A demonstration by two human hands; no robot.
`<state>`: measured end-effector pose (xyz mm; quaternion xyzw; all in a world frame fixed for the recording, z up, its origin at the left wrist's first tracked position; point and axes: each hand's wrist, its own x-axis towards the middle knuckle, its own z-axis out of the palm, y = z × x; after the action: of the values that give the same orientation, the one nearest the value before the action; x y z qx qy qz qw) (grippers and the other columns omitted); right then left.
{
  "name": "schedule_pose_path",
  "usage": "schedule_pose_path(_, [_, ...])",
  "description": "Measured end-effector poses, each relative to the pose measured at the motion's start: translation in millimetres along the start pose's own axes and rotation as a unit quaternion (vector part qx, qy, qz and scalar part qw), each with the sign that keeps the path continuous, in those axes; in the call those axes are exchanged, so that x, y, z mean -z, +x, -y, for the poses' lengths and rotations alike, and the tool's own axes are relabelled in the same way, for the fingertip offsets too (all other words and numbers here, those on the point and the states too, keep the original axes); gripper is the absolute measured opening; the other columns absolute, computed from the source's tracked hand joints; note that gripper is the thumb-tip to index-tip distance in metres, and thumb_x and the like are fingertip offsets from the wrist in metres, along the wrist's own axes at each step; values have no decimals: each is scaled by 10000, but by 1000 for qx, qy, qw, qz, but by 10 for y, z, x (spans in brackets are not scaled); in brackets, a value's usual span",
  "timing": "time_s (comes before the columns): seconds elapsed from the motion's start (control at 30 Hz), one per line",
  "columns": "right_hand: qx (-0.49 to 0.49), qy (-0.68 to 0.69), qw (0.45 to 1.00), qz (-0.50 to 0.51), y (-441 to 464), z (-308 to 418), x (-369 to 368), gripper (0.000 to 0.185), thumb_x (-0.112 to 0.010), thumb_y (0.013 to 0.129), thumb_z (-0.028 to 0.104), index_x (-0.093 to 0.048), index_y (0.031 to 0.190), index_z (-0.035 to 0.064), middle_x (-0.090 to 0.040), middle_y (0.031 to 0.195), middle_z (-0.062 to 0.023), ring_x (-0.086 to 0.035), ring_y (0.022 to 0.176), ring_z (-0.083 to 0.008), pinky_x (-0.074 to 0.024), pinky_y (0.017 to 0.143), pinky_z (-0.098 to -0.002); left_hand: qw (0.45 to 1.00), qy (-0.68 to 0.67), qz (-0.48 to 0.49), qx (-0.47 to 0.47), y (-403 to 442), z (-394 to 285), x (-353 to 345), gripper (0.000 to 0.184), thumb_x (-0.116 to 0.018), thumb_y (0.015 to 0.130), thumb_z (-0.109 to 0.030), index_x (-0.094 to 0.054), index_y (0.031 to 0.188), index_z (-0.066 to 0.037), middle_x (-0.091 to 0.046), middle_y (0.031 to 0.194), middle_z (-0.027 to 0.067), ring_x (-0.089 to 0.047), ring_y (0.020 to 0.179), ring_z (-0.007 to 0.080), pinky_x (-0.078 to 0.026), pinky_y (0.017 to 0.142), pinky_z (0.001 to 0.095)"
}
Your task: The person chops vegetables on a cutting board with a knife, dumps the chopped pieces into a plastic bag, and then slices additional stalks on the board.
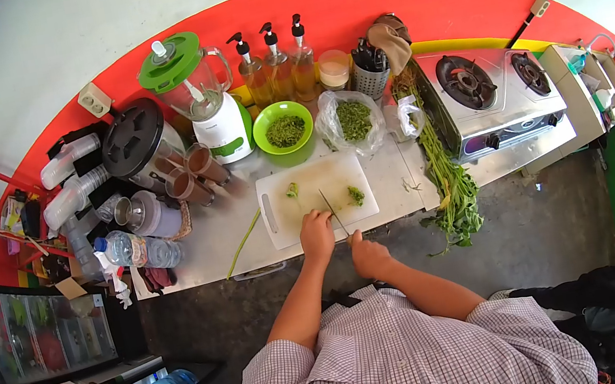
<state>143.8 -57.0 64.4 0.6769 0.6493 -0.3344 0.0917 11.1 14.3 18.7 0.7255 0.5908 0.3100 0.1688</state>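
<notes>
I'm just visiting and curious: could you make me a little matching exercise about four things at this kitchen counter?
Things:
1. Knife
2. Chopping board
3. Bowl
4. Bunch of leafy stalks

Descriptions:
A. Lime green, beside the blender
B. Hangs over the front edge of the counter
C. White, lying flat with small green pieces on it
D. Gripped in the person's right hand

Right pairs: 1-D, 2-C, 3-A, 4-B.
</notes>
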Motion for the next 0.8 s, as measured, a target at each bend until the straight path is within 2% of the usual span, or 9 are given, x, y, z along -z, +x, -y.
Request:
schedule_pose_path(0.07, [-11, 8, 1000, 3, 23, -38, -98, 715, -578, 881, 116, -210, 1452, -109, -691, 1043, -281, -694, 982, -426, -565, 840, -482, 999, -29, -8, 25, 6, 2, -15, 119, -658, 827, -38, -736, 912, -68, -648, 901, 96, -610, 907, 311, -520, 793, 409])
schedule_pose_path(0.17, [-1, -4, 1000, 14, 79, -54, -56, 706, -578, 886, 120, -214, 1448, -103, -690, 1048, -282, -695, 980, -426, -562, 843, -491, 996, -58, 37, 62, 87, 22, 23, 106, -664, 812, -16, -728, 891, -47, -652, 867, 127, -628, 874, 328, -512, 774, 418])
schedule_pose_path(0.27, [12, 6, 1000, -7, 71, 3, 64, 635, -574, 884, 115, -261, 1397, -89, -690, 1043, -287, -694, 979, -431, -556, 849, -507, 992, -85, 70, 67, 150, 62, 40, 105, -661, 795, 8, -717, 869, -40, -650, 850, 139, -637, 851, 329, -510, 772, 422])
schedule_pose_path(0.33, [-18, 16, 1000, 10, 34, 23, 21, 537, -574, 887, 116, -313, 1321, -64, -690, 1035, -289, -692, 977, -436, -559, 843, -506, 992, -73, 71, 77, 129, 35, 49, 80, -658, 807, -12, -712, 857, -44, -653, 870, 128, -634, 883, 324, -511, 772, 424])
schedule_pose_path(0.47, [-19, 29, 999, 1, 57, -51, -173, 488, -577, 888, 121, -332, 1276, -45, -687, 1038, -294, -690, 982, -438, -560, 845, -507, 998, -28, 22, 42, -10, -26, 41, 80, -654, 824, -39, -719, 869, -55, -656, 892, 113, -627, 907, 329, -515, 781, 422])
schedule_pose_path(0.53, [14, 6, 1000, -3, 67, -31, 5, 471, -563, 892, 119, -335, 1270, -47, -685, 1041, -298, -690, 986, -438, -557, 848, -511, 1000, -13, 11, 14, -37, -22, 63, 86, -652, 842, -62, -727, 885, -63, -654, 925, 94, -623, 955, 318, -523, 781, 426])
schedule_pose_path(0.67, [6, 0, 1000, 20, 3, 37, 109, 536, -556, 893, 112, -308, 1330, -73, -683, 1041, -299, -692, 983, -433, -558, 848, -507, 999, -33, 3, 26, 12, 29, 30, 90, -654, 839, -59, -727, 891, -61, -654, 908, 97, -625, 939, 323, -522, 782, 429])
schedule_pose_path(0.8, [1, 8, 1000, 4, 14, 9, -82, 672, -577, 886, 118, -237, 1421, -105, -681, 1053, -296, -692, 988, -429, -561, 847, -493, 994, -65, 51, 74, 77, 72, 31, 84, -659, 826, -49, -722, 881, -63, -650, 886, 106, -630, 927, 329, -522, 777, 435])
